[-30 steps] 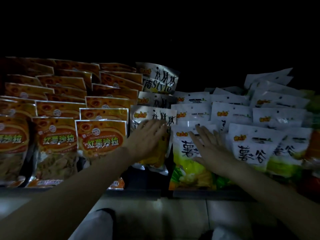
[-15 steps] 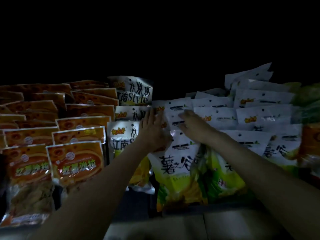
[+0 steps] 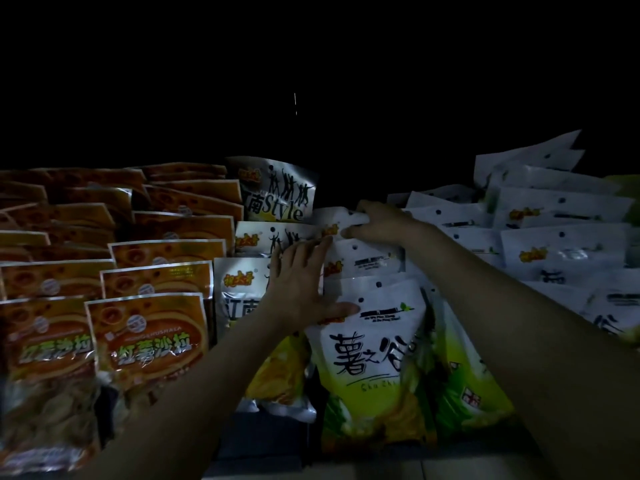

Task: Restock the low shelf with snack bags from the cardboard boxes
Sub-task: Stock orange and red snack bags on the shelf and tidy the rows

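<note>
Left hand (image 3: pixel 301 282) flat, fingers straight, against the front green-and-white bag (image 3: pixel 374 355) at centre; right hand (image 3: pixel 379 223) just above, pinching a rear bag (image 3: pixel 332 216) top.

Stood upright in packed rows on the low shelf (image 3: pixel 263 445): orange snack bags (image 3: pixel 149 344) at left, silver snack bags (image 3: pixel 273 192) printed "Style" in the middle, white-and-green snack bags (image 3: pixel 374 355) at right. Leaned back in overlapping tiers toward the dark rear. Front white-and-green bag tilted slightly, its top under the left hand (image 3: pixel 301 282); a rear white bag's top pinched by the right hand (image 3: pixel 381 220).
</note>
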Tool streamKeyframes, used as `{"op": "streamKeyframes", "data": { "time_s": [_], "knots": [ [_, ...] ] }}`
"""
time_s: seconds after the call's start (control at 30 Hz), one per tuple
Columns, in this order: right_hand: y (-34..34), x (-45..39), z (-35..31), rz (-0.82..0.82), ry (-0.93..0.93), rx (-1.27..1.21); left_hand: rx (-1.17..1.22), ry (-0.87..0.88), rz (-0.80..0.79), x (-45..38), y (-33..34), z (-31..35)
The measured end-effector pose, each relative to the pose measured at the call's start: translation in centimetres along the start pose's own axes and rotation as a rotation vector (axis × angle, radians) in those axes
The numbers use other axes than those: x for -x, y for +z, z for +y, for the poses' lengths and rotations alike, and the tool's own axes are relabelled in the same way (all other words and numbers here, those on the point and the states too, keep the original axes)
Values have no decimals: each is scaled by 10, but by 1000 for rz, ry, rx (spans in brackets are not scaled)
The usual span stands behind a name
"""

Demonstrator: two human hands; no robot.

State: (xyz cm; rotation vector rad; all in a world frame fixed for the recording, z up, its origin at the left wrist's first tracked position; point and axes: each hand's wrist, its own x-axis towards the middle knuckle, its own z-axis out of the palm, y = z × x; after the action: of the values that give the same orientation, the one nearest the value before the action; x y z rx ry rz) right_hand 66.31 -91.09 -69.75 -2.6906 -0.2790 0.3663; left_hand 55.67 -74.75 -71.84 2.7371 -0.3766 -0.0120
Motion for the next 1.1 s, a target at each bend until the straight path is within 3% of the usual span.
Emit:
{"op": "streamKeyframes", "data": {
  "time_s": [0.13,0.27,0.43,0.6,0.7,0.8,0.9,0.97,1.1],
  "knots": [
    [-13,11,0,-40,-47,139,-15,106,120,1,-3,2],
    [-18,19,2,-24,-38,207,-85,88,-20,3,-14,5],
    [-17,29,2,9,-59,-9,-43,63,-56,4,-14,6],
    [-36,39,2,289,-29,-397,-46,62,-83,5,-18,9],
    [-46,45,5,200,55,-626,-27,63,-84,6,-17,10],
    [-53,46,6,77,77,-521,-17,60,-76,8,-16,11],
    [-62,45,0,220,14,-281,-27,48,-98,7,-18,12],
    [-62,44,0,296,-38,-248,13,9,-72,3,-20,14],
    [-56,40,4,310,-37,-181,284,-149,74,-15,-29,15]
  ]
}}
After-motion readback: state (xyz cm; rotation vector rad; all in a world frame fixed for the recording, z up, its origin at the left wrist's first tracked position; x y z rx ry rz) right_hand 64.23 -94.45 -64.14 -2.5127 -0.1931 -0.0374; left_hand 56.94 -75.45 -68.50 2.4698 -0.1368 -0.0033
